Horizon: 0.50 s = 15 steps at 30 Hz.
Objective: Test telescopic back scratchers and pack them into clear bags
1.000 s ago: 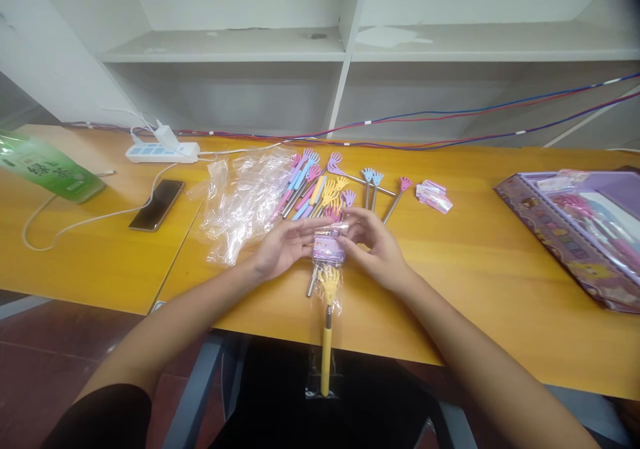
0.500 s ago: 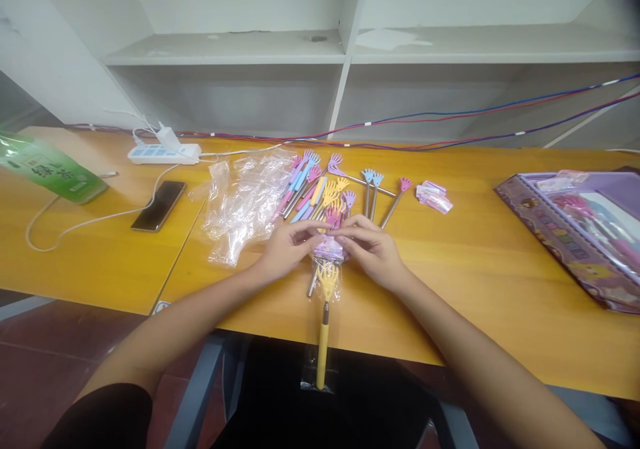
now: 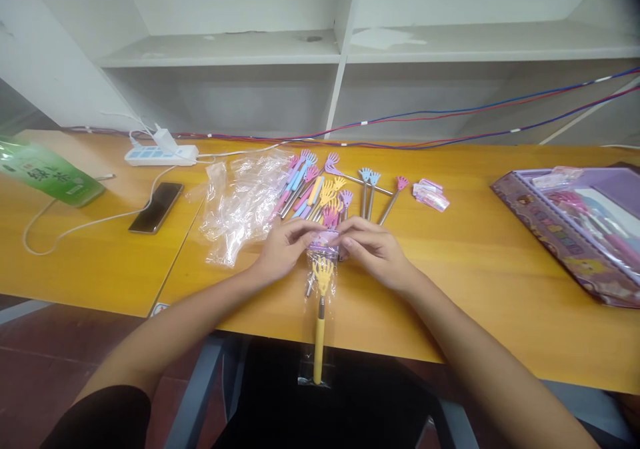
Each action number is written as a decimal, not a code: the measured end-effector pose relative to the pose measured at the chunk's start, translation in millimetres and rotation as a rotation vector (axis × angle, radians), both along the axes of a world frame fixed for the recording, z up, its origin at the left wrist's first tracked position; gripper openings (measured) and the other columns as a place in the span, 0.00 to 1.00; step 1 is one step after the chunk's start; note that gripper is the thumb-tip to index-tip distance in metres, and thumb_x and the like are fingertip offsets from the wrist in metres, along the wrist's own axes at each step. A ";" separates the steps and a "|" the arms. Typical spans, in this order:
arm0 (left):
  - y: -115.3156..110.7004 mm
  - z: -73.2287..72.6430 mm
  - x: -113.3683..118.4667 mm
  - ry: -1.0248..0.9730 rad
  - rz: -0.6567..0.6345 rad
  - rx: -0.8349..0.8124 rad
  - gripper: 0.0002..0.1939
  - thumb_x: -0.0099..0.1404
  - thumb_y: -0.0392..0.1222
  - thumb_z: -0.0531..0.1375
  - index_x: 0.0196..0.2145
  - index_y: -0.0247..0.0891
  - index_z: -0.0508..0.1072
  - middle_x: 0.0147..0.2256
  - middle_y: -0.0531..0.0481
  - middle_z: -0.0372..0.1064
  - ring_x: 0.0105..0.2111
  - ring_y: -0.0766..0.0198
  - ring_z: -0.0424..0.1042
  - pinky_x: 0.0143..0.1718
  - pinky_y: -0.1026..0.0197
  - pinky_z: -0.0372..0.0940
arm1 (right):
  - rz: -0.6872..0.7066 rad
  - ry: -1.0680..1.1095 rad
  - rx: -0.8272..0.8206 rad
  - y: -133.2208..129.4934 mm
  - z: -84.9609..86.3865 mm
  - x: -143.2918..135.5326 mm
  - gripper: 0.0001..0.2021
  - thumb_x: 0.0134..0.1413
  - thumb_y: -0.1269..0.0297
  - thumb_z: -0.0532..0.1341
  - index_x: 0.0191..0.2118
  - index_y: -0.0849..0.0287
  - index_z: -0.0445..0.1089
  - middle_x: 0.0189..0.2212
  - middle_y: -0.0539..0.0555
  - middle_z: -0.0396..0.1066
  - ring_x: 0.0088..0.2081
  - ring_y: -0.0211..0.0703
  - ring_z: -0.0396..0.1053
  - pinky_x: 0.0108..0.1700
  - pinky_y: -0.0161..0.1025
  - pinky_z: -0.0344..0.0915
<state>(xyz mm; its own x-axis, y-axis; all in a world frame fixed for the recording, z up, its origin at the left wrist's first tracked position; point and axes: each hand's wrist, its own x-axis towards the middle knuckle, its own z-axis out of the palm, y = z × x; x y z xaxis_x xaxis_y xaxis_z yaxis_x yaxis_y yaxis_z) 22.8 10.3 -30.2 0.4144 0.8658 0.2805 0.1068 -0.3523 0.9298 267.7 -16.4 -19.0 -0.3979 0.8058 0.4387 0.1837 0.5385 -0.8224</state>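
Between my hands hangs a clear bag (image 3: 327, 302) with a yellow hand-shaped back scratcher (image 3: 319, 335) inside, its lower end past the table's front edge. A purple printed card (image 3: 324, 242) covers the top of the bag. My left hand (image 3: 286, 247) pinches the card's left side between thumb and fingers. On the right side, my right hand (image 3: 375, 249) has its thumb and fingers closed at the card's edge. Just beyond my hands lies a pile of pink, blue, purple and yellow scratchers (image 3: 313, 185). Clear empty bags (image 3: 240, 202) lie left of the pile.
Several printed cards (image 3: 431, 195) lie right of the scratchers. A purple box (image 3: 565, 235) with bagged scratchers is at the far right. At the left are a phone (image 3: 157, 207), a power strip (image 3: 161, 155) and a green package (image 3: 50, 172). Cables run along the back.
The fingers of my right hand have drawn slightly back from the card's middle, so more of the card shows. The whole view has shifted a little.
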 end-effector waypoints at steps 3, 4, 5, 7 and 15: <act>0.4 7.3 -1.9 0.112 -0.072 0.103 0.13 0.76 0.35 0.59 0.47 0.47 0.84 0.45 0.48 0.79 0.47 0.58 0.77 0.53 0.50 0.71 | -0.001 0.027 -0.031 -0.9 -0.1 -1.8 0.15 0.75 0.58 0.61 0.41 0.54 0.84 0.39 0.55 0.73 0.35 0.40 0.74 0.38 0.39 0.74; 0.3 10.1 -2.7 0.156 -0.099 0.140 0.15 0.75 0.33 0.58 0.46 0.47 0.84 0.45 0.48 0.79 0.46 0.59 0.77 0.52 0.51 0.71 | 0.004 0.039 -0.051 -1.2 -0.4 -2.8 0.15 0.75 0.58 0.61 0.40 0.54 0.84 0.39 0.55 0.74 0.35 0.40 0.74 0.38 0.39 0.74; -0.1 12.9 -3.7 0.194 -0.121 0.174 0.16 0.75 0.32 0.57 0.45 0.46 0.84 0.44 0.48 0.78 0.45 0.60 0.76 0.51 0.52 0.71 | 0.008 0.050 -0.072 -1.3 -0.8 -3.8 0.15 0.75 0.57 0.61 0.40 0.55 0.84 0.38 0.55 0.74 0.35 0.39 0.74 0.37 0.39 0.74; -1.2 17.9 -5.6 0.239 -0.144 0.226 0.18 0.74 0.30 0.55 0.45 0.45 0.84 0.44 0.48 0.77 0.44 0.61 0.76 0.50 0.53 0.70 | 0.008 0.061 -0.095 -1.0 -1.5 -5.4 0.15 0.74 0.57 0.62 0.38 0.55 0.84 0.37 0.55 0.75 0.34 0.39 0.74 0.37 0.39 0.74; -8.5 18.9 -1.0 0.226 -0.097 0.163 0.04 0.71 0.39 0.64 0.36 0.40 0.77 0.36 0.51 0.74 0.35 0.65 0.72 0.39 0.59 0.67 | -0.064 0.053 -0.166 0.0 -7.2 -12.0 0.15 0.68 0.53 0.68 0.33 0.57 0.71 0.33 0.52 0.73 0.34 0.39 0.71 0.37 0.38 0.70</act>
<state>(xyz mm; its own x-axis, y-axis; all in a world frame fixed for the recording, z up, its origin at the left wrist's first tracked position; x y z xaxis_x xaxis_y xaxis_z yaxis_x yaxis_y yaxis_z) 21.8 1.8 -11.3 0.5607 0.7702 0.3039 0.2635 -0.5140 0.8163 255.7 -16.4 -26.2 -0.3236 0.8918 0.3163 0.1672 0.3829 -0.9085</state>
